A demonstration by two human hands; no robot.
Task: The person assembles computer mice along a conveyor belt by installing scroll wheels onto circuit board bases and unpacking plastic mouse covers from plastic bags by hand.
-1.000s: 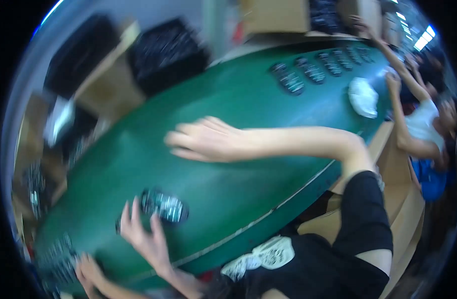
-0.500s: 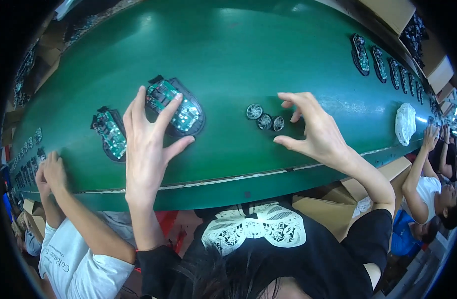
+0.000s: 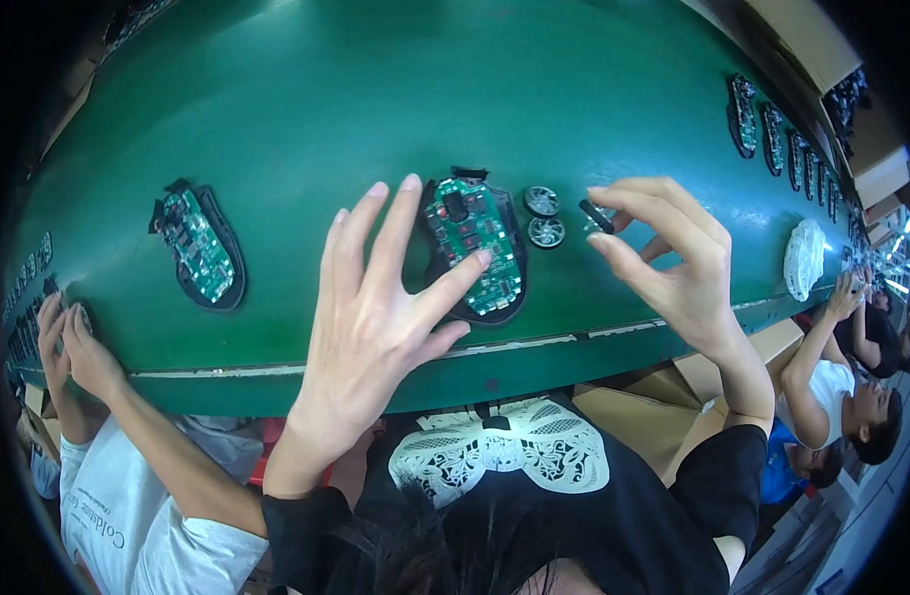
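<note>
My left hand (image 3: 375,297) lies over the near left edge of a black housing with a green circuit board (image 3: 496,226), fingers spread, its index fingertip on the board. Between the thumb and fingertips of my right hand (image 3: 673,243), a small black-rimmed wheel (image 3: 596,216) is pinched on edge, just above the table. Two similar wheels with silvery spokes, one farther (image 3: 541,201) and one nearer (image 3: 546,233), lie flat between the housing and my right hand. Another housing with a circuit board (image 3: 199,248) rests farther left, apart from my hands.
The green table (image 3: 375,109) carries a row of circuit-board housings (image 3: 772,139) at the far right. A white plastic bundle (image 3: 804,260) sits near the right edge. A co-worker's hands (image 3: 73,347) are at the left; other people sit at the right. Cardboard boxes (image 3: 633,426) stand below the edge.
My left hand and the housing beside it have moved right, close to the wheels. My right hand has closed on one of the three wheels and lifted it away from the other two.
</note>
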